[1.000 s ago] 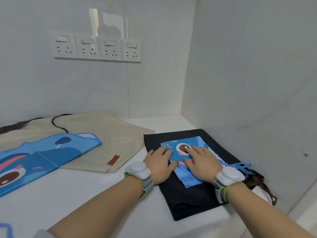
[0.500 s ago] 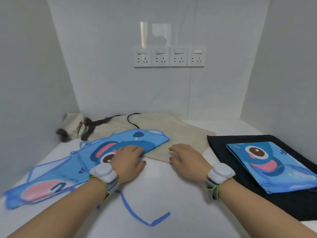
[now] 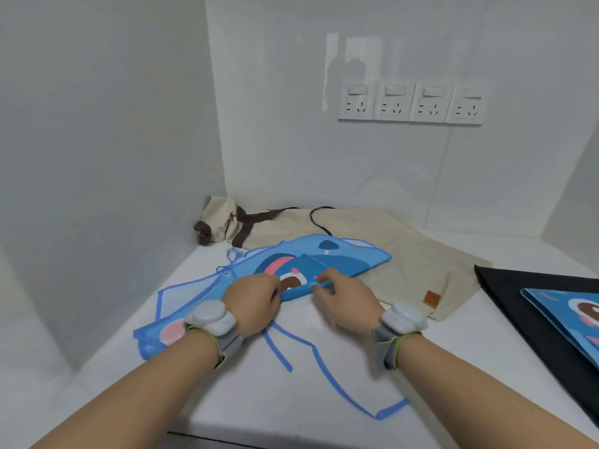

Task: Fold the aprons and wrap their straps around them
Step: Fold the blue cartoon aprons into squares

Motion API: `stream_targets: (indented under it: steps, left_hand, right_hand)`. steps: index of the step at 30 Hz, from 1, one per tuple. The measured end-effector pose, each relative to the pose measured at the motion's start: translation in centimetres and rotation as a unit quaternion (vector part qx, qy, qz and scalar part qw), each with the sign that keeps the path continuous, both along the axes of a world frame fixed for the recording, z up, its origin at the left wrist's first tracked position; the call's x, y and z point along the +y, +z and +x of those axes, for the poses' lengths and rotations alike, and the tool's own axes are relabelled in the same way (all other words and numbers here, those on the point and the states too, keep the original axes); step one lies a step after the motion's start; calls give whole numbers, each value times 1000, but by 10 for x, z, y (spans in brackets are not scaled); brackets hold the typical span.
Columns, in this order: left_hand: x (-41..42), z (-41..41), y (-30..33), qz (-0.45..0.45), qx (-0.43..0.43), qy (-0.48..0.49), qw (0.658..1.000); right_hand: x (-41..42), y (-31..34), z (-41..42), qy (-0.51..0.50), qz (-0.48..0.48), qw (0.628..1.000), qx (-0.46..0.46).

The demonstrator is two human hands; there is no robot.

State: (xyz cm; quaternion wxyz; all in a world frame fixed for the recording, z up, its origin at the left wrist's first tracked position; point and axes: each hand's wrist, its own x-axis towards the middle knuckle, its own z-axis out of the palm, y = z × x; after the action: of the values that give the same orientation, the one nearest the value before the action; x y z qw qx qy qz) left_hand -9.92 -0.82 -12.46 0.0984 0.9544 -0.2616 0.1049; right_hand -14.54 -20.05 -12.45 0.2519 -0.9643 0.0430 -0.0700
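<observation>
Lying across the white surface [image 3: 324,416], the blue cartoon apron [image 3: 353,259] runs its long axis on a slant, from the near left corner up toward the far right, where its end overlaps a beige apron [image 3: 418,251] spread along the back wall. Both hands meet it at its near long edge, about midway along that axis, so the cloth stretches away from the fingers to either side and toward the wall. The left hand [image 3: 254,301] sits on the left part of that edge with fingers curled onto the fabric, seemingly gripping it, though the fingertips are hidden. The right hand [image 3: 345,299] is just beside it, its fingers [image 3: 324,280] bent and pinching the edge beside the printed eye. Neither hand is clearly nearer; they share the middle. A blue strap [image 3: 330,380] trails from under the left hand toward the viewer, loose on the surface. At far right a folded blue apron [image 3: 564,312] rests on black cloth [image 3: 518,293]. The coming fold likely lifts this near edge away across the short axis.
</observation>
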Motion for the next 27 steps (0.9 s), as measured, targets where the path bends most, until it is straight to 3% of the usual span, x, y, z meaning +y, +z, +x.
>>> stream_targets:
  steps: [9, 13, 17, 19, 23, 27]
  left_hand:
    - [-93, -61, 17, -79, 119, -176, 974]
    - [-96, -52, 19, -157, 98, -145, 972]
    - [-74, -19, 0, -57, 6, -51, 997]
    - [-64, -12, -17, -49, 27, -20, 998]
    - [-53, -6, -35, -134, 71, -30, 988]
    - [-43, -2, -33, -216, 131, -55, 966]
  right_hand:
    - [-49, 11, -12, -72, 76, 994, -22]
    - [-95, 19, -33, -55, 73, 995, -26]
    - [-125, 15, -47, -49, 33, 998, 12]
    - [-128, 10, -48, -53, -30, 998, 5]
    - [-94, 11, -47, 19, -74, 995, -70]
    - [-37, 8, -43, 91, -101, 990, -32]
